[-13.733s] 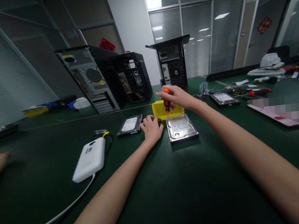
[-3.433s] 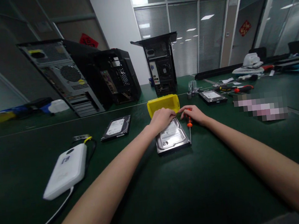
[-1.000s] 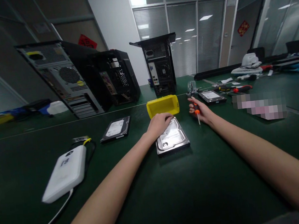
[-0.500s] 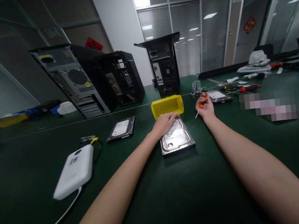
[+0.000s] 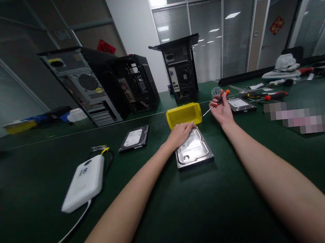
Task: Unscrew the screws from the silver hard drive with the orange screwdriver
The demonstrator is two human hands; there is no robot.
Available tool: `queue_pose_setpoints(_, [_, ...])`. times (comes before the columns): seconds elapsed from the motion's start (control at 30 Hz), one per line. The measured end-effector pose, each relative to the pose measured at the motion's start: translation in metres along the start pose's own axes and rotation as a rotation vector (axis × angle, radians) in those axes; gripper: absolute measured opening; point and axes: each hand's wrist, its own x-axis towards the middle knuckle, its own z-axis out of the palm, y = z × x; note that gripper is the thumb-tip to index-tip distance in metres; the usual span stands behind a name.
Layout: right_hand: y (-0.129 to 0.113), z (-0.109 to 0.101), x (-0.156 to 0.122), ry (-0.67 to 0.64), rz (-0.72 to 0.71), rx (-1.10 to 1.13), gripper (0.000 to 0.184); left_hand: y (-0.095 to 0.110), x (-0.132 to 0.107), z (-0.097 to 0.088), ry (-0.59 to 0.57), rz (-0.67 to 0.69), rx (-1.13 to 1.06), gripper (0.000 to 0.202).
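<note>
Silver hard drive (image 5: 196, 149): flat on the green table (image 5: 172, 217), just in front of the yellow box (image 5: 184, 114). Left hand (image 5: 180, 134): across the drive's far left part, fingers close together; whether they grip its edge cannot be told. Right hand (image 5: 222, 111): palm up, right of the box, fingers curled around an orange-and-black screwdriver (image 5: 221, 98). Changed since half a second ago: screwdriver turned nearer level, tip now near the box's right end. Unchanged: left hand on drive.

Silver hard drive (image 5: 196, 149) flat on green table (image 5: 172, 217); orange-and-black screwdriver (image 5: 220, 99) raised, tilted, tip down-left.
</note>
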Motion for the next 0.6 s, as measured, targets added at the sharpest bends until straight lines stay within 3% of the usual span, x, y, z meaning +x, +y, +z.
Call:
queue_pose_setpoints(0.13, [0.002,0.027,0.0,-0.199,0.133,-0.19,0.035,0.0,0.0,0.001,0.02,0.008,0.018,0.049])
queue_pose_setpoints(0.27, [0.011,0.049,-0.004,-0.263,0.218,-0.244,0.043,0.001,0.0,0.001,0.022,0.014,0.026,0.049])
queue_pose_setpoints(0.6, [0.022,0.056,-0.013,-0.358,0.342,-0.192,0.043,0.005,-0.002,-0.001,0.054,0.01,0.029,0.051])
